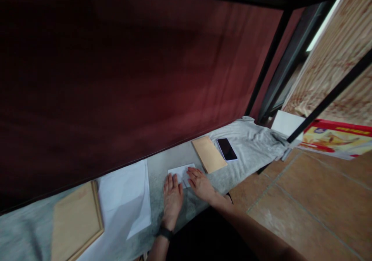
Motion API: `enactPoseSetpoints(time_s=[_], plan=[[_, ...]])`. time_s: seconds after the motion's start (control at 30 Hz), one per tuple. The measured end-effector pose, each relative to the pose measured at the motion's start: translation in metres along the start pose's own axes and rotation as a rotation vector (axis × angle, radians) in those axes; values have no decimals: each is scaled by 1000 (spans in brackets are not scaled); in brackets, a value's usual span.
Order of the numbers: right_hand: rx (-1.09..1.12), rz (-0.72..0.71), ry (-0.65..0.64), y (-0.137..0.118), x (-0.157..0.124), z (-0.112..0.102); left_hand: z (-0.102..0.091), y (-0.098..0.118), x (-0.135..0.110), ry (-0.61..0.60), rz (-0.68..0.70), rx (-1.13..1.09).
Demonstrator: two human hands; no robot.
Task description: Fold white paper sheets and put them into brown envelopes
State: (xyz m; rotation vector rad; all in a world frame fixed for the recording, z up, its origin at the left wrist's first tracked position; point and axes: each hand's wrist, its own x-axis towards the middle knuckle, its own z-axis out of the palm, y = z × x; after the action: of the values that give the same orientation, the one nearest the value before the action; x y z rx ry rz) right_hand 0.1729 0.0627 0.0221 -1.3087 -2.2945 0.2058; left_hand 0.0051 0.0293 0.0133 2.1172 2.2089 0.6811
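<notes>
A small white piece of paper (182,172), which looks folded, lies flat on the grey cloth (158,164). My left hand (172,195) rests with fingers stretched out on its near left edge. On its right side lies my right hand (200,183), fingers also extended and pressing flat. Just right of the paper is a tan card or thin booklet (209,154), and beyond that a dark-screened phone (227,149) lies face up. Larger white sheets (124,199) spread out to the left of my left hand.
A tan framed board (77,220) lies partly over the white sheets at far left. Dark red panelling (145,79) rises behind the cloth. Black metal bars (269,61) stand at right. A red and yellow box (337,137) sits on the tiled floor (302,199).
</notes>
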Motion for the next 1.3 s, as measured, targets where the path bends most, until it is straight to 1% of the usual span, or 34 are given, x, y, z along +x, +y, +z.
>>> enactPoseSetpoints(time_s=[0.1,0.2,0.27,0.33,0.43,0.53,0.6,0.7,0.8,0.9,1.03,1.17,1.23,1.3], plan=[[-70,29,-11,-2,6,9,2,0,-6,-20,17,95],[-98,49,-5,-3,6,16,-1,1,-8,-28,16,132],[-109,45,-6,-3,5,17,-4,4,-4,-30,23,143],[-131,32,-17,-4,4,17,-4,12,3,-51,78,132],[-192,25,-29,-6,3,16,0,25,15,-137,151,104],[-238,34,-24,-7,2,18,4,31,21,-192,126,146],[-244,33,-16,-7,2,19,5,29,21,-184,103,189],[-231,48,15,-6,2,23,2,18,19,-154,47,229],[-223,90,61,-6,0,27,-3,7,15,-135,-6,231],[-229,97,82,-5,-2,30,-5,2,13,-127,-45,229],[-232,89,94,-4,0,31,-3,1,12,-118,-61,239],[-237,104,107,-6,1,27,-2,3,13,-124,-50,251],[-238,94,106,-9,-4,24,-3,4,13,-125,-41,256],[-234,46,96,-11,-14,22,-4,4,12,-120,-36,256]])
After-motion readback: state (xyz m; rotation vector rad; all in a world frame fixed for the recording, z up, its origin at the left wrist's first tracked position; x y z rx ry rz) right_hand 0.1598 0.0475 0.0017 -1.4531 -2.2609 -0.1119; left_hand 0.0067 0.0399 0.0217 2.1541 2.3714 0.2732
